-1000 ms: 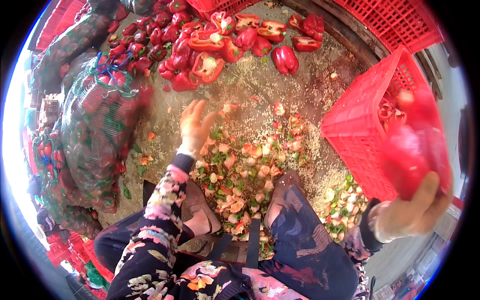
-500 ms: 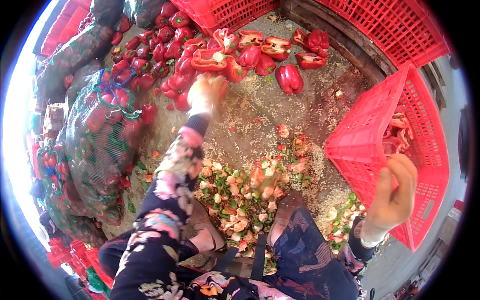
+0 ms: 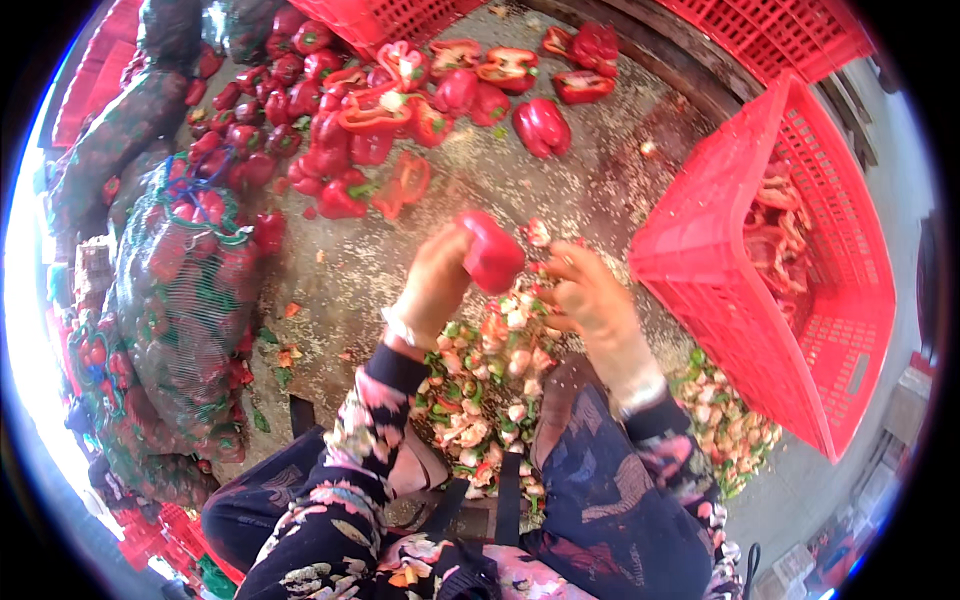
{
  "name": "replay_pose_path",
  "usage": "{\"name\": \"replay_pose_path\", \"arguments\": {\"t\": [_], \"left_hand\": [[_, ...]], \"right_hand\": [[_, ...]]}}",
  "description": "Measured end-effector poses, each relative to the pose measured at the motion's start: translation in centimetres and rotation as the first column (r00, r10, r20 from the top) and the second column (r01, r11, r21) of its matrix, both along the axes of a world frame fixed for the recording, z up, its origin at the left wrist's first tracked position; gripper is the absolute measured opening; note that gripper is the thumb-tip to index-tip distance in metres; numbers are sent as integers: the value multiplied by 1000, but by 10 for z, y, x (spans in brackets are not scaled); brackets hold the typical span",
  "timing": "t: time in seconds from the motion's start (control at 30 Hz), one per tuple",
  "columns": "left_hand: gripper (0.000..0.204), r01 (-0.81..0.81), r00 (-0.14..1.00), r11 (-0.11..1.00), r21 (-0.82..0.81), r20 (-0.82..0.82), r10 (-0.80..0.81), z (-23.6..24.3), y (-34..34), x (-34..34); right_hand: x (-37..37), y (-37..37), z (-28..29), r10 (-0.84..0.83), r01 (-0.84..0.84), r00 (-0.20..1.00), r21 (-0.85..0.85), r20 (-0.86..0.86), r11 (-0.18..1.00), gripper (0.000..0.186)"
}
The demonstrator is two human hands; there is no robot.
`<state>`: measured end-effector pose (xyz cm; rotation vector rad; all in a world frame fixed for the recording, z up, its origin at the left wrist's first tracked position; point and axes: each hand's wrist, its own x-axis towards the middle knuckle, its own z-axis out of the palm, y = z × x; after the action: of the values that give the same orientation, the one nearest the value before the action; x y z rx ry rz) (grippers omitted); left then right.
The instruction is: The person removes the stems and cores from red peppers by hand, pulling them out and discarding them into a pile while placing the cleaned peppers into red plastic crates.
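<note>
One red pepper [image 3: 493, 254] | in left hand [image 3: 438, 283] | right hand [image 3: 597, 312] near

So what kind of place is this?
Maybe a packing shed or a produce market's work area; I can't be sure. There are mesh sacks of red peppers on the left, a red crate of pepper pieces, and trimmed scraps on the floor.
</note>
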<state>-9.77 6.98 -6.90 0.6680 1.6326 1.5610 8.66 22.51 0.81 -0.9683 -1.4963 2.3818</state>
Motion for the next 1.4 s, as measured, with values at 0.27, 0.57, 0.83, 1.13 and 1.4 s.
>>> {"name": "replay_pose_path", "arguments": {"t": [0.27, 0.57, 0.83, 1.13, 1.4], "left_hand": [[62, -177, 704, 979, 101, 708, 54, 54, 11, 104], [56, -14, 726, 1000, -23, 688, 27, 91, 1, 92], [53, 149, 643, 989, 23, 757, -115, 110, -13, 93], [35, 144, 485, 985, -90, 874, 9, 116, -11, 100], [31, 472, 604, 832, -293, -580, -547, 53, -38, 96]], "right_hand": [[15, -10, -34, 126, -127, 992, 330, 25, 935, 73], [8, -23, -29, -82, 52, 996, -510, -37, 858, 40], [10, -7, -19, 85, -91, 996, -193, -41, 977, 28], [4, 0, -8, -5, 5, 1000, 20, 0, 1000, 25], [-12, 30, 58, -69, 99, 985, 190, -157, 977, 20]]}}
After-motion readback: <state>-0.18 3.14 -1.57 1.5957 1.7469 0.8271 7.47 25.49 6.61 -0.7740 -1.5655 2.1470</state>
